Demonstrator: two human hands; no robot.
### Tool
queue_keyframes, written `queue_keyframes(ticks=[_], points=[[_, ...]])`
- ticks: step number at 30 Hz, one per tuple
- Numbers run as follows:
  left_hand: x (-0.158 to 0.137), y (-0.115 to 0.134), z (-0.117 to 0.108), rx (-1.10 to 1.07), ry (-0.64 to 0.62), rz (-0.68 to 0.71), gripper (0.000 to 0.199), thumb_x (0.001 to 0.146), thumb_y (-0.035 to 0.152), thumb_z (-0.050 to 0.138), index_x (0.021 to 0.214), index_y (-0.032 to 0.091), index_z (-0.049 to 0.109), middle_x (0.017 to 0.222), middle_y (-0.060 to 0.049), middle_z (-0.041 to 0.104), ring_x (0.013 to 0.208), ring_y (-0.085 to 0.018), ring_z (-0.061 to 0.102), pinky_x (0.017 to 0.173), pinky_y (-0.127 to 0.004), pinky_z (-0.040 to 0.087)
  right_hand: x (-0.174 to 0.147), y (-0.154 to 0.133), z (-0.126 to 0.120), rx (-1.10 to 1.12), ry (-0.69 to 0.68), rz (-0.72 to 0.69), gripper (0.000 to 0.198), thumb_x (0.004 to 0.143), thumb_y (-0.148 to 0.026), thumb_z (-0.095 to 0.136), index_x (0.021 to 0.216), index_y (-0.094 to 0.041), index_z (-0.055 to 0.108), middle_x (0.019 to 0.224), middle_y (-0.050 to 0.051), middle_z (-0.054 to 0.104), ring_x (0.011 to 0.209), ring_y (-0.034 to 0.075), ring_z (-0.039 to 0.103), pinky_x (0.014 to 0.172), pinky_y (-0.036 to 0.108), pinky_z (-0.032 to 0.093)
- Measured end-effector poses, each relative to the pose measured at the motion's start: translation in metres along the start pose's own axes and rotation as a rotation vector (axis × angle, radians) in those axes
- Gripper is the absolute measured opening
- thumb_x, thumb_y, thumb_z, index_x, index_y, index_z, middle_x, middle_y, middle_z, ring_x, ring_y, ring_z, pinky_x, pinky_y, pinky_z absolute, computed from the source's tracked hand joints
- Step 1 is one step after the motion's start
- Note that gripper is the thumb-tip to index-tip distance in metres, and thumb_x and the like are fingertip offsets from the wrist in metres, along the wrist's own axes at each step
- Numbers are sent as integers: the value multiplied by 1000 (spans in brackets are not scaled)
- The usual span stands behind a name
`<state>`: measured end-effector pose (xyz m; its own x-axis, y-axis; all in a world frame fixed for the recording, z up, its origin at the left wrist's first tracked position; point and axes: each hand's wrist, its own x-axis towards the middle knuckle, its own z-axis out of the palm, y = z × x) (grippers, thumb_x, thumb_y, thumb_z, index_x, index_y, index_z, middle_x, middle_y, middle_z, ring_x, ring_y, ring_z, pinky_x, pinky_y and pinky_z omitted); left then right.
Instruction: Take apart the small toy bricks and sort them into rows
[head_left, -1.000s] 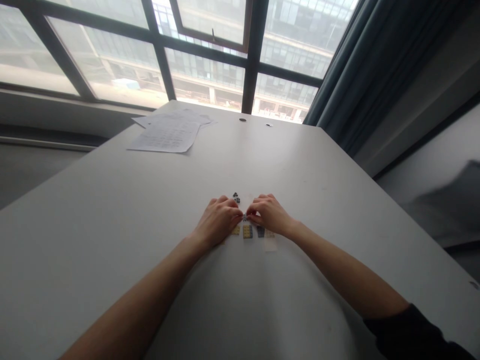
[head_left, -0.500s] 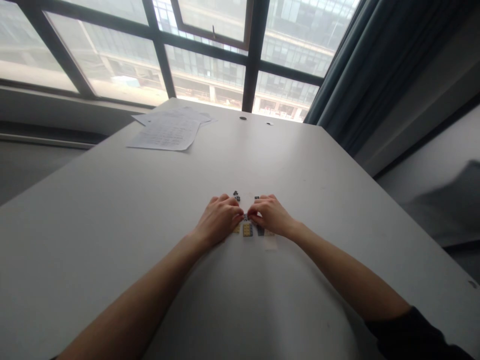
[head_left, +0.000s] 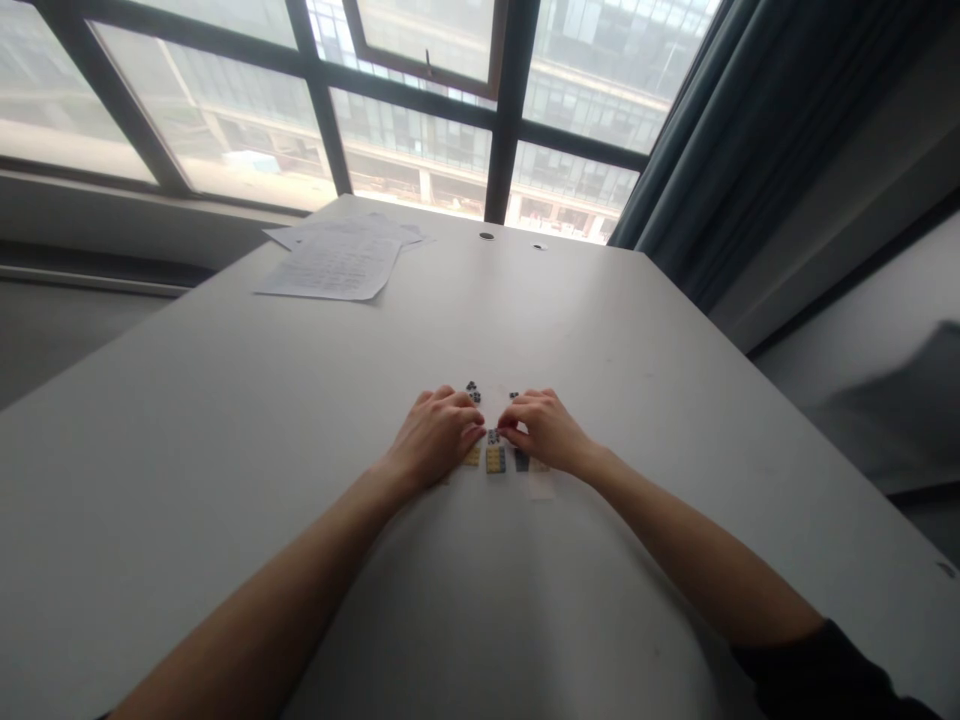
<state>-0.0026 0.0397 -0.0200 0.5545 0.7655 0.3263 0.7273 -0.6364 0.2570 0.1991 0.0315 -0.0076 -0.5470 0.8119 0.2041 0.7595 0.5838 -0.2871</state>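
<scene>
A small grey studded toy brick (head_left: 493, 437) lies between my two hands, just beyond a yellow-and-grey studded brick (head_left: 496, 460). My right hand (head_left: 546, 430) is closed in a pinch, its fingertips at the right edge of the small grey brick. On the other side, my left hand (head_left: 441, 432) has thumb and fingers drawn together a little short of that brick; whatever they may hold is hidden. A yellow brick (head_left: 472, 457) is partly covered by the left hand. Under the right hand's edge are a dark grey brick (head_left: 521, 461) and a pale, beige-looking piece (head_left: 540, 466).
Small dark pieces (head_left: 472, 391) sit past my left fingers, and another dark piece (head_left: 514, 396) past my right. A pale flat piece (head_left: 541, 487) lies nearer me. Paper sheets (head_left: 330, 265) rest at the far left of the white table (head_left: 600, 340), before the window.
My left fingertips have drawn slightly left, away from the small grey brick, so more of it shows. My right hand has barely shifted, and the other bricks stay in place.
</scene>
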Motion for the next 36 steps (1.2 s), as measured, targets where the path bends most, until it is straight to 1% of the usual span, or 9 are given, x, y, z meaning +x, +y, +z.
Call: queue_keyframes(ticks=[5,9,12,15,20,25,30,33,36], points=[[5,-16,-4,-7,102,-212,18,83,32,58,89,22,71,96,-5,70,95,-25,57,87,-40,43,-2,7,-5,3,101,78,5,84,-22,65,83,-21,69,81,1,69,82,17,57,80,32,31],[14,-19,-1,-9,59,-291,29,81,34,59,104,20,69,99,-6,69,97,-26,59,86,-38,46,-3,13,-9,-12,177,152,5,84,-22,65,83,-21,70,81,1,68,83,18,57,81,33,31],[23,-11,2,36,7,-319,31,81,40,57,100,19,70,98,-8,68,95,-27,59,84,-38,47,-5,18,-12,-21,214,223,6,84,-22,63,84,-21,70,83,2,69,84,18,57,82,33,33],[30,-3,4,96,-4,-347,30,84,42,53,92,20,72,95,-9,68,94,-27,59,82,-38,47,-5,25,-12,-18,210,291,9,84,-21,62,87,-21,70,85,2,70,87,17,59,84,33,34],[30,-2,7,96,-15,-295,28,85,32,48,93,23,74,97,-6,69,95,-25,59,84,-36,46,0,35,-7,-23,155,345,13,84,-23,61,91,-21,71,88,2,70,86,17,59,85,32,36],[19,-17,8,-88,-60,-188,30,83,21,47,93,28,74,103,-2,68,97,-22,58,89,-34,46,12,34,-2,-48,101,385,16,85,-30,60,91,-21,72,90,2,70,86,17,60,82,31,39],[11,-20,2,-168,-12,-262,30,80,21,49,101,22,71,101,-4,67,94,-21,59,87,-33,47,26,26,2,-149,51,454,21,82,-39,61,81,-21,72,88,5,71,85,20,61,79,32,40],[9,-16,-2,-125,-15,-294,28,78,24,52,98,19,70,98,-6,67,92,-23,60,86,-35,48,31,22,4,-169,27,469,19,82,-36,60,81,-21,71,88,7,71,87,22,61,80,34,41],[8,-14,-3,-81,-33,-269,25,78,28,54,94,20,71,98,-6,67,94,-25,59,85,-38,47,33,21,5,-140,16,418,18,83,-32,58,86,-21,72,92,6,70,90,22,60,83,35,40]])
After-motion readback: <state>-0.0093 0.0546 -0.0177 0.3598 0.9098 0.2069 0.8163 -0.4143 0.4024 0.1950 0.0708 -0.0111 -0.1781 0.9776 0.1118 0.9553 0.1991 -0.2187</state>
